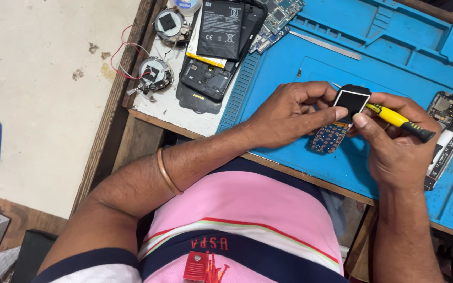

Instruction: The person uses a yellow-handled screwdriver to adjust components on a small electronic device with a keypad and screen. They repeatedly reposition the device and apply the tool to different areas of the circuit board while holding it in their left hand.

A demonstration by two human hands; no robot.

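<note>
Both hands' fingers [342, 112] around phone board [336, 126]

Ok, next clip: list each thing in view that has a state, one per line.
Keypad phone board: bare, casing off, held above the blue mat by the left hand.
Small screen: dark, pinched by fingers.
Yellow screwdriver: gripped in the right hand.
Smartphone: back removed, black battery lying loose on top.
Second smartphone: opened, insides exposed.

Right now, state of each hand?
Left hand: closed on the small phone board.
Right hand: closed on the yellow screwdriver, thumb on the board.
</note>
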